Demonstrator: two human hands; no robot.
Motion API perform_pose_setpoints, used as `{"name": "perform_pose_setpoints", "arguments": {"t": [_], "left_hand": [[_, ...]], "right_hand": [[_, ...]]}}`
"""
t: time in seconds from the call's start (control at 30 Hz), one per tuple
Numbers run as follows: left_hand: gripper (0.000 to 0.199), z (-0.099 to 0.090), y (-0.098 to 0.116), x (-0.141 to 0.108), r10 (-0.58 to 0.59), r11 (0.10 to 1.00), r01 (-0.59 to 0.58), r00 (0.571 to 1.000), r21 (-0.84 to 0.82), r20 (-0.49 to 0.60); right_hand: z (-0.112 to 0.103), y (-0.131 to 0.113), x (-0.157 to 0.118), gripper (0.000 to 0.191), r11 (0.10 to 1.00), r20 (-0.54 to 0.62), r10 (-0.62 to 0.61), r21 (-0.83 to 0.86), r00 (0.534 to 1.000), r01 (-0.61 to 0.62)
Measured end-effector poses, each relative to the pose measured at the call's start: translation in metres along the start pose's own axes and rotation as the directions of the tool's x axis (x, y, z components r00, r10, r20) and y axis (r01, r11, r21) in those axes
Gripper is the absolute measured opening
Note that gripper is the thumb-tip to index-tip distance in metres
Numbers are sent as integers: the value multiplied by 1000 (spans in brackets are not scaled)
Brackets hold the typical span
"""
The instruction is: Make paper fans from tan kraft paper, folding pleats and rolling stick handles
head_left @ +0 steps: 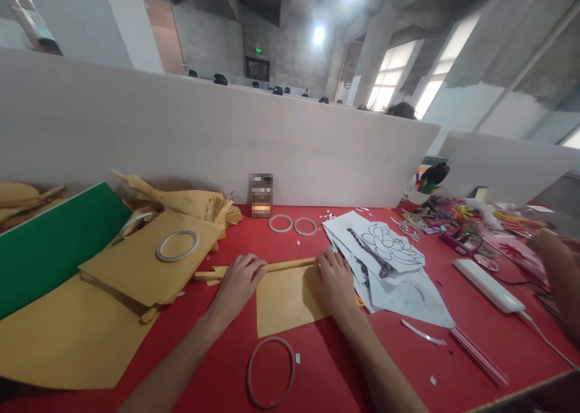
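On the table (226,355), a sheet (285,304) is lying at the dial's centre, a roll (290,265) running along its twelve o'clock edge. The left hand (244,272) is resting on the roll at ten, the right hand (334,274) at two. A ring (249,373) is lying at six; two more are sitting side by side at twelve, before the partition (317,153). Between nine and ten, the stack (131,277) is bearing a hoop (159,251). The drawings (389,250) are spreading between two and three, the bar (489,285) is lying farther out at three, and the cup (414,200) is standing at two, behind the drawings.
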State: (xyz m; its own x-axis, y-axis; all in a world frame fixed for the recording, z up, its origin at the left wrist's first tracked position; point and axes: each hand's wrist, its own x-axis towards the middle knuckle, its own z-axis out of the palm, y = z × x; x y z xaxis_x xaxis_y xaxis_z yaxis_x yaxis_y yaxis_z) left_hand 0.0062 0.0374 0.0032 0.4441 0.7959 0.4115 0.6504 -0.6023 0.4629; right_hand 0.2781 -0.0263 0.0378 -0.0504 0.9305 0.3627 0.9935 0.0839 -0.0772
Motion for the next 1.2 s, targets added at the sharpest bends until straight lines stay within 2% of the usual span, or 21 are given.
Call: {"name": "perform_pose_setpoints", "arguments": {"t": [0.07, 0.17, 0.3, 0.53, 0.73, 0.9, 1.2], "left_hand": [[23, -3, -2, 0, 18, 1000, -18, 1000, -13, 17], [21, -8, -6, 1, 39, 999, -37, 998, -27, 41], [20, -12, -8, 1, 44, 999, -42, 997, -29, 56], [23, -12, -6, -2, 66, 998, -67, 996, 7, 56], [24, -16, -1, -7, 96, 982, -101, 994, 159, 44], [27, -18, -3, -11, 149, 963, -158, 987, 220, 58], [53, -29, -9, -21, 274, 914, -320, 940, 249, 203]], "right_hand": [[-1, -2, 10, 20, 990, 4, -121, 79, 993, 121], [4, -5, 25, 24, 937, 78, -311, 196, 947, 291], [12, 0, 38, 25, 875, 124, -430, 300, 894, 380], [10, 16, 44, 22, 829, 129, -508, 342, 851, 443], [15, 23, 45, 21, 797, 103, -558, 344, 824, 497], [20, 30, 37, 29, 780, 66, -591, 305, 804, 547], [4, 29, 30, 30, 789, 146, -614, 140, 776, 598]]}}
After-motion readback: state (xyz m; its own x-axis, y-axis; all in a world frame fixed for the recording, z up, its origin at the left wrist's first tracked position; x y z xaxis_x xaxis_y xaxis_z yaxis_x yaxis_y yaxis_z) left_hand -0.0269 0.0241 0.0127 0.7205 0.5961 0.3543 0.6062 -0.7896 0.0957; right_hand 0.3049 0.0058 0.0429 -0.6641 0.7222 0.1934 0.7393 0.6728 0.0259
